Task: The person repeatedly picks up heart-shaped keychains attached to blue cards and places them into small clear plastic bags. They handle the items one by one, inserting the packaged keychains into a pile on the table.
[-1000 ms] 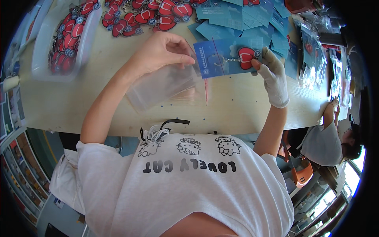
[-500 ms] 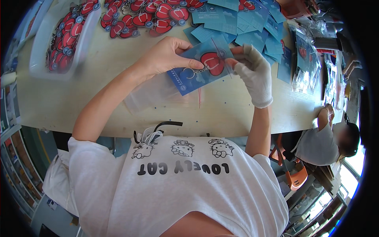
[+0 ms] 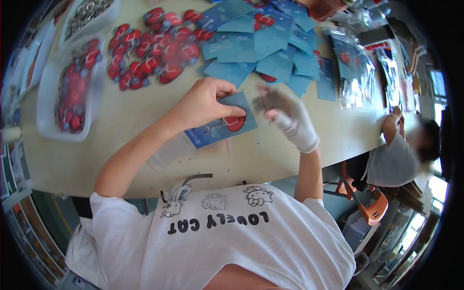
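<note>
My bare left hand (image 3: 209, 102) pinches a blue card (image 3: 203, 137) near the middle of the table, with the thumb on its front. On the card is a red flip-flop-shaped keychain (image 3: 235, 123), partly under the thumb, with its chain and ring toward the card's lower left. To the right, clear of the card, is my right hand (image 3: 294, 121) in a white glove with bare fingertips. It is blurred, its fingers bent around a thin red-lined strip (image 3: 263, 104).
Clear plastic sleeves (image 3: 171, 151) lie by the left forearm. Red keychains (image 3: 145, 53) are heaped at the back, beside a clear bin (image 3: 44, 108) of more. Blue cards (image 3: 237, 46) pile behind my hands; bagged packs (image 3: 355, 79) lie at right. Another person (image 3: 394, 162) sits at far right.
My right hand has drawn away from the card's right edge, carrying the red-lined strip with it. The left hand still holds the card. The whole view has shifted, showing more of the table's back.
</note>
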Motion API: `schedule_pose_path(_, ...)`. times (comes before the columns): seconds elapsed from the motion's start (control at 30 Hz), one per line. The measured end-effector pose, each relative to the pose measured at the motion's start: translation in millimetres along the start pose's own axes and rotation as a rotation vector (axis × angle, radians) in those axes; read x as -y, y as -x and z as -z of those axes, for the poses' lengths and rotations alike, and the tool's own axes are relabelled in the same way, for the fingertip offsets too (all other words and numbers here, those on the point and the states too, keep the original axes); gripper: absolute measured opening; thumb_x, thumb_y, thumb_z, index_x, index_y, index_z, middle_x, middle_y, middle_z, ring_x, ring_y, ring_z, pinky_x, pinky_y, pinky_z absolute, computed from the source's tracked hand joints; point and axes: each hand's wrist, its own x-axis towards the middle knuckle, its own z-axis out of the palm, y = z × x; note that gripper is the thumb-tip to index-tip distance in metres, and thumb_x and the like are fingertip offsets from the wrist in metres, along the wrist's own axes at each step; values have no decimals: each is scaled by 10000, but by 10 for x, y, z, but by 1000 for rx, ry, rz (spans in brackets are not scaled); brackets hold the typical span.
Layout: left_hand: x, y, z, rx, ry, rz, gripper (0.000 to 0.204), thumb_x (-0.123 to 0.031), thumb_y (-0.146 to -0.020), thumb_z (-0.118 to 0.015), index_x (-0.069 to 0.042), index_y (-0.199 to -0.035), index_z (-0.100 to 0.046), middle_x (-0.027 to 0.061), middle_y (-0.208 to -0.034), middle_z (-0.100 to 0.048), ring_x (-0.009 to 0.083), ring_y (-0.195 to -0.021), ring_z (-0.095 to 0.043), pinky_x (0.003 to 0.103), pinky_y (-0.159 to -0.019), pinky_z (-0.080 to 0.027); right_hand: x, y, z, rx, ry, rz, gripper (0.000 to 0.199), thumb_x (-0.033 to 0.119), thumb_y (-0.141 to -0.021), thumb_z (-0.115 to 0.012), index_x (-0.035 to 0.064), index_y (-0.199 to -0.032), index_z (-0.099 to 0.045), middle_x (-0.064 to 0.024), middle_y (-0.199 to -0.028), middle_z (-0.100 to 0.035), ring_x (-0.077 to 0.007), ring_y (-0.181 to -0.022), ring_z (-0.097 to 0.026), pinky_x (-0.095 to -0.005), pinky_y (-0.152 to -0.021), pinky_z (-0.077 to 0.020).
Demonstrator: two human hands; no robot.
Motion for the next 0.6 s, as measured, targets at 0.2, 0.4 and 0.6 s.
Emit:
schedule_pose_path(0.2, -448, -429, 167, -503, -613, -638, 290, -103, -785, -729, -12, -1038, -621, 109, -898, -677, 222, -875, -647, 315, -806, -479, -147, 264, 929, -558, -38, 39, 245, 26, -826, -594, -41, -1058, -633, -63, -884, -666, -84, -699, -579, -222, -617, -469)
schedule_pose_path(0.4, -127, -1402, 1393, -526, -862, -392, 383, -300, -845, -668, -1, -1079, -622, 178, -1013, -665, 301, -949, -638, 355, -800, -499, -763, -168, 2487, -1057, -360, 276, 239, 176, -898, -637, 3, -1061, -655, -23, -827, -653, -73, -625, -569, -178, -540, -430)
schedule_pose_path(0.6, 211, -2176, 1721, -428, -962, -120, 837, -618, -578, -781, 27, -1074, -586, 233, -1025, -642, 352, -978, -621, 399, -840, -488, -538, -111, 2250, -985, 610, -224, 219, 183, -910, -599, 7, -1017, -672, -53, -761, -653, -110, -652, -600, -261, -593, -465)
